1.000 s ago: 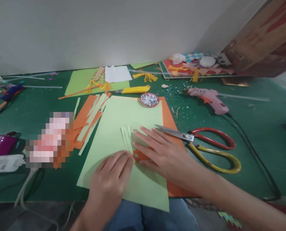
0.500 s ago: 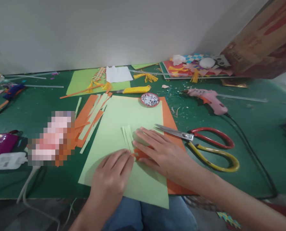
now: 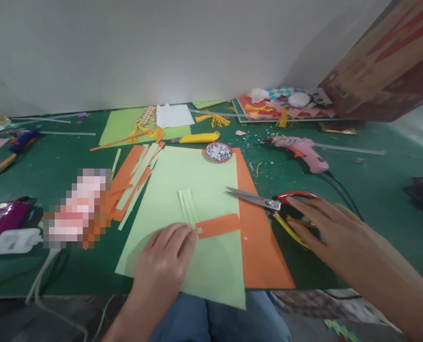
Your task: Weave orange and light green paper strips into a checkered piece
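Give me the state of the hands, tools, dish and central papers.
Left hand: fingers bunched at the orange strip
Right hand: at the scissors, grip unclear
Scissors: lying flat, blades nearly together
Orange strip: lying flat
Pale green strips: side by side
Green sheet: overhanging the table
Orange sheet: partly covered
Dish: holding small bits
Yellow cutter: lying down, blade unclear
Glue gun: on its side

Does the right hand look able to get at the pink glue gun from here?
Probably yes: the pink glue gun lies beyond the right hand and nothing upright stands between them. The right hand is at the scissors, though, and may need to leave them first.
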The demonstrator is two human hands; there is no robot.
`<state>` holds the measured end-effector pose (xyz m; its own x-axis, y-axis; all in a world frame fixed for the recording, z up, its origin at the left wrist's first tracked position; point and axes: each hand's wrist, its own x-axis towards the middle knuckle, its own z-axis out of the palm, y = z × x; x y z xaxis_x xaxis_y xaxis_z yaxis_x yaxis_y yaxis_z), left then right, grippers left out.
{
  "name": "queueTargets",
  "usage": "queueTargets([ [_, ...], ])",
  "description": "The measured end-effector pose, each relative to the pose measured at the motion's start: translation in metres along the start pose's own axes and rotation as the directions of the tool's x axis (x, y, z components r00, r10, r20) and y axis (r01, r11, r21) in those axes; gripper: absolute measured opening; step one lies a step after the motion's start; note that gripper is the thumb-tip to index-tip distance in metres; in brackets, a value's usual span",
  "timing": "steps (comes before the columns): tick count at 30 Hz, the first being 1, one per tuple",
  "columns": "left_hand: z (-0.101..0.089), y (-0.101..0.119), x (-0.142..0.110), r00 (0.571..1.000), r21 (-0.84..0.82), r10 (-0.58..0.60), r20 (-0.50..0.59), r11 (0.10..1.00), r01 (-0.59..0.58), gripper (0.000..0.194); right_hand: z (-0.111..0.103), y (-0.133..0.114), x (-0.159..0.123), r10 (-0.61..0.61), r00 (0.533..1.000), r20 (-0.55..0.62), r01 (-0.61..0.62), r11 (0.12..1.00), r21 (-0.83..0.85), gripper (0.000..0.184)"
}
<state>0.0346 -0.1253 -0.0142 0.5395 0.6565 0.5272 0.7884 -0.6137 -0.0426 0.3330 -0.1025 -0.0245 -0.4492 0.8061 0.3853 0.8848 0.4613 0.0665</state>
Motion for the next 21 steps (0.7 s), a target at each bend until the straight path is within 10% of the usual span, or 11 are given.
queueTargets([
  [14,-0.001,-0.003,0.009,0.996,0.001,0.082,-0.02,0.997,-0.082,0.028,-0.004,-0.005,0.026,0.248,0.96,-0.128,-0.231,0.963,0.136,0.037],
  [21,0.001,-0.004,0.015,0.992,-0.022,0.123,0.034,0.992,-0.122,0.028,0.001,-0.033,0.117,0.002,1.0,0.014,-0.007,0.929,0.369,0.044],
])
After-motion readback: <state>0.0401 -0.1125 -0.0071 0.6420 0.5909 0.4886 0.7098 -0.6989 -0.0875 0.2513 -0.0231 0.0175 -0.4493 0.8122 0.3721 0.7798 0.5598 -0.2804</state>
